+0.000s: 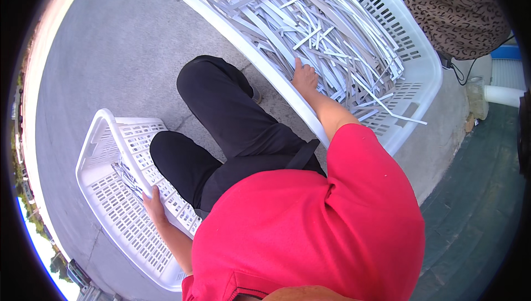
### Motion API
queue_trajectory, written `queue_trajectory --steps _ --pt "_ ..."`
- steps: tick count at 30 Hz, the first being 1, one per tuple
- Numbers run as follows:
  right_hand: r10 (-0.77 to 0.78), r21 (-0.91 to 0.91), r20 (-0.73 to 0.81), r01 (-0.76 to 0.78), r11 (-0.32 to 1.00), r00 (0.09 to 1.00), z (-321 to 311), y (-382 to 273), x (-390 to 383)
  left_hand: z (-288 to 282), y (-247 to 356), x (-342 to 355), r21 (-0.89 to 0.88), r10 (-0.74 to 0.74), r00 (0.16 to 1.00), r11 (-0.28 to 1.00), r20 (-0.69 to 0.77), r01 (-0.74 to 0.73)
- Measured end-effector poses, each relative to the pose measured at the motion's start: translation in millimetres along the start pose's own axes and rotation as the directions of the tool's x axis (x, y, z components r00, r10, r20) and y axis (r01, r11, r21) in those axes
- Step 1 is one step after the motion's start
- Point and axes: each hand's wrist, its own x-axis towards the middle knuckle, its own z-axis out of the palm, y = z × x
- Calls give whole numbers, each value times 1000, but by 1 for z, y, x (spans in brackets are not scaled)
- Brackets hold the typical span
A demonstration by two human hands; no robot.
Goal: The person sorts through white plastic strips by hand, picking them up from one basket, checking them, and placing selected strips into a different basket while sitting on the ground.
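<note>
My left hand [154, 206] grips the rim of a white plastic basket [94, 185] at my lower left, which has a small bunch of thin strips [127, 176] inside. In the larger white basket [428, 77] at the upper right, a loose heap of long white and grey strips [326, 30] lies at mixed angles. My right hand [304, 77] reaches over that basket's near rim into the heap, fingers curled on a pale strip [285, 49]; their tips are partly hidden.
Grey concrete ground [110, 46] lies around my bent knees. At the right are leopard-print fabric [453, 13], black cords [462, 74], a white pipe [500, 93] in a concrete block [475, 99], a blue-edged ribbed object [506, 66] and a dark green surface [481, 190].
</note>
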Motion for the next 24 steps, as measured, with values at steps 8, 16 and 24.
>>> queue_trajectory --steps 8,16,24 --pt "168 293 -4 -159 943 986 -29 12 5 -1 -3 3 110 20 999 994 -34 -16" --pt "123 613 -247 56 788 961 -74 37 14 1 5 -1 198 56 995 980 -80 -39" --pt "44 842 -303 246 480 952 -135 37 6 0 -9 5 195 64 995 980 -80 -47"
